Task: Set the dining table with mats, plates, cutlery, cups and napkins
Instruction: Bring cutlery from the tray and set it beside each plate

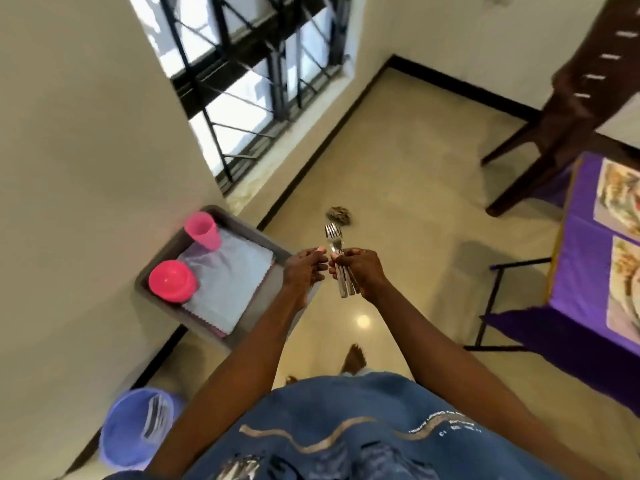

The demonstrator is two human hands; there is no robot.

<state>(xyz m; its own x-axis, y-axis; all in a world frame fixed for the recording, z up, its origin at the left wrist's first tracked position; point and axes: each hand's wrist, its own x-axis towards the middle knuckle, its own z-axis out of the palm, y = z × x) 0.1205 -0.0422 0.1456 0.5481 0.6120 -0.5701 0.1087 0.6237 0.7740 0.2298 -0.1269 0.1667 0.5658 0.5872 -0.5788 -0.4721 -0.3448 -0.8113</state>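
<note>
Beige floor tiles [398, 174] run between a cream wall with a barred window [256, 74] and, at the right edge, a table [581, 271] under a purple cloth. Two printed mats [620, 192] lie on that cloth, and a dark wooden chair [561, 109] stands beyond it. The person stands over the floor, both arms stretched forward. The right hand [360, 268] grips a small bundle of forks [337, 258], tines pointing away and handles sticking out below the fist. The left hand [304, 268] is just beside it, fingers curled toward the forks; whether it touches them cannot be told. To the left a grey tray [239, 220] holds two pink cups [202, 232] and folded napkins [228, 282]. A blue bucket [135, 427] with cutlery inside sits by the wall at lower left.
</note>
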